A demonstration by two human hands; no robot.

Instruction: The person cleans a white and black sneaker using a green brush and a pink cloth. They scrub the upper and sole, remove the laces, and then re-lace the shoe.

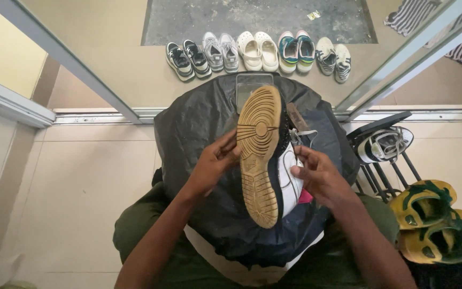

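Sneaker (262, 155) on edge, tan sole facing up, over black-covered table.

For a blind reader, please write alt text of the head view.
Two bare hands, left hand and right hand, hold a sneaker on its side, tan sole facing up, over a black plastic sheet. Five pairs of shoes line the floor beyond.

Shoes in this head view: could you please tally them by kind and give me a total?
Sneakers in the floor row: 8
White clogs in that row: 2
Sneaker held sole-up by the left hand and right hand: 1
Sneaker on the black stand: 1
Yellow-and-green sandals: 2
Total: 14
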